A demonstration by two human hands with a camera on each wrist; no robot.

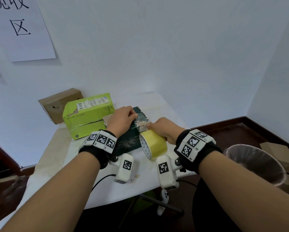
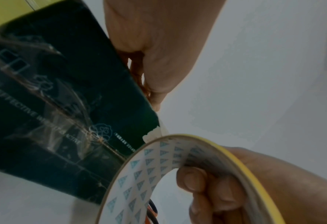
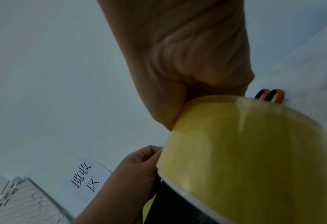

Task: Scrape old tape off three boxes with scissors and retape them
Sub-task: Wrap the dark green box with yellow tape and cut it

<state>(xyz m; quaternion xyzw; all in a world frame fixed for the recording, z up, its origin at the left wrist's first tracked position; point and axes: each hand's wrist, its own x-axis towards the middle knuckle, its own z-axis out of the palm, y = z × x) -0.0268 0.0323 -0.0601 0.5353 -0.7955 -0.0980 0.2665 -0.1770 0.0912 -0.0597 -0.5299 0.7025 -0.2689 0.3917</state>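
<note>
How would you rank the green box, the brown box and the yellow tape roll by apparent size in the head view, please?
1. green box
2. brown box, partly hidden and farther off, so unsure
3. yellow tape roll

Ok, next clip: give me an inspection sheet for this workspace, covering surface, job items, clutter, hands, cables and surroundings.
Surface: white table, stained, with small scraps near its front edge.
Job's things: dark green box in front, its top torn; lime box torn, behind it to the left; brown box against the wall; yellow tape roll; scissors, only the orange and black handles show.
Clutter: nothing seen beyond the scraps.
Hands: left hand on top of the dark green box; right hand grips the tape roll.
Cables: black cable running off the wrist camera.
Surroundings: wall sign, lined bin to the right, dark floor.
</note>
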